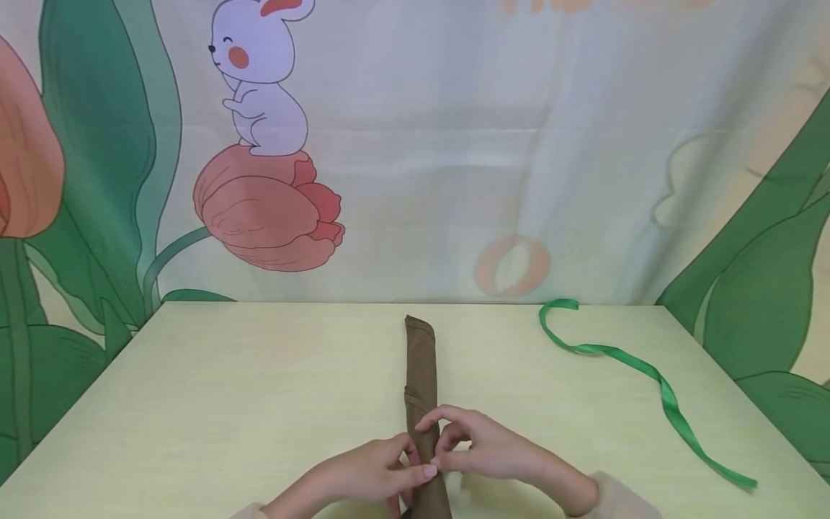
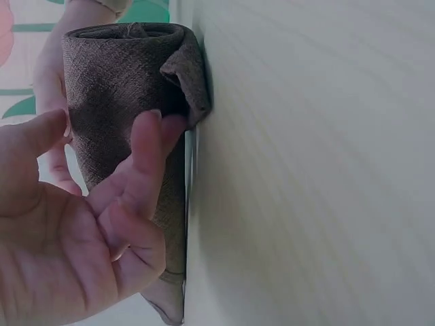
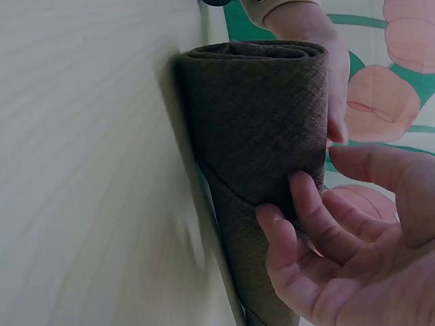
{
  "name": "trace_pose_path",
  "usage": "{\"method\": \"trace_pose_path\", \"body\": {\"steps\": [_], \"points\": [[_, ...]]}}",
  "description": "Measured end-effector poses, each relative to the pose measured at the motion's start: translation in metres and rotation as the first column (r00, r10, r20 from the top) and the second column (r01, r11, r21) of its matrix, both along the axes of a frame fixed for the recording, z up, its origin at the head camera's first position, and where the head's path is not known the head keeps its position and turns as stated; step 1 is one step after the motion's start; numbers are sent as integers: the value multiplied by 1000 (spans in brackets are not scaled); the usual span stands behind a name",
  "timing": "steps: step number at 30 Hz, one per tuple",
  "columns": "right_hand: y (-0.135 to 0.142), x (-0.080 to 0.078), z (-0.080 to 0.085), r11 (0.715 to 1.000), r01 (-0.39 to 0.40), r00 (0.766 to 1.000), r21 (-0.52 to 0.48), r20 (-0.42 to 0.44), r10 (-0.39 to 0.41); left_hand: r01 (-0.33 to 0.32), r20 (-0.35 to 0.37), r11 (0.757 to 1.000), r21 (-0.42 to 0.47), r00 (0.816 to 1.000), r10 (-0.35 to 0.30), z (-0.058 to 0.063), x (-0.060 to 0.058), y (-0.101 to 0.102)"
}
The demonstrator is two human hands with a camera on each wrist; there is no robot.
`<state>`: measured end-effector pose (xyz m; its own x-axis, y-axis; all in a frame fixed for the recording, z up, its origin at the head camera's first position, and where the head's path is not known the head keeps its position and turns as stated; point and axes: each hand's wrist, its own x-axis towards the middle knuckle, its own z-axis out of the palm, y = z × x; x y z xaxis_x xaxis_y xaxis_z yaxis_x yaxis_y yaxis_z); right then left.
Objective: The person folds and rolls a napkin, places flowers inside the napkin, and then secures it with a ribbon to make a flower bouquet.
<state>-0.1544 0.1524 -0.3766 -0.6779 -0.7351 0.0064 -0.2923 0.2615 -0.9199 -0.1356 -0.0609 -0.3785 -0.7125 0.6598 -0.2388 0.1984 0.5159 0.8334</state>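
A brown cloth (image 1: 421,360), rolled into a long narrow bundle, lies lengthwise on the table with its far end tapering to a folded tip. My left hand (image 1: 369,472) holds the roll's left side, thumb on top and fingers down the side. From the right, my right hand (image 1: 489,443) holds the same stretch, its thumb close to the left thumb. In the left wrist view, a loose flap (image 2: 187,81) sticks out near the table beside the fingers of the left hand (image 2: 75,244). The right wrist view shows the layered end of the roll (image 3: 258,109) above the right hand (image 3: 360,251).
A twisted green ribbon (image 1: 671,400) lies along the right side of the pale table (image 1: 259,375), reaching its back edge. Behind the table hangs a printed curtain (image 1: 415,144) with a rabbit and tulips.
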Motion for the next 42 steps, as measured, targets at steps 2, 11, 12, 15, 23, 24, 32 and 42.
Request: {"method": "trace_pose_path", "body": {"steps": [2,11,12,15,23,24,32,42], "points": [[-5,0,0,1000,-13,1000,-9,-25,12,-27,-12,1000,-7,1000,27,0,2,-5],[-23,1,-2,998,-8,997,-54,-77,4,-61,9,998,19,998,61,3,8,-17],[-25,1,-2,999,-12,996,-51,-92,7,-65,21,998,22,998,65,4,8,-19],[-31,0,-1,999,-23,990,-29,-137,19,-83,42,996,32,996,82,4,9,-24],[-29,-2,-8,999,24,986,32,-168,-19,-119,-120,993,-13,986,116,7,10,-38],[-27,-2,-9,999,24,987,41,-158,-17,-120,-148,992,-23,982,116,8,10,-40],[-30,0,-14,996,-51,998,67,-41,54,-58,-206,995,-77,978,41,5,6,-57],[-39,3,-17,988,2,999,153,-36,3,-11,-144,999,-50,990,4,1,0,-53]]}}
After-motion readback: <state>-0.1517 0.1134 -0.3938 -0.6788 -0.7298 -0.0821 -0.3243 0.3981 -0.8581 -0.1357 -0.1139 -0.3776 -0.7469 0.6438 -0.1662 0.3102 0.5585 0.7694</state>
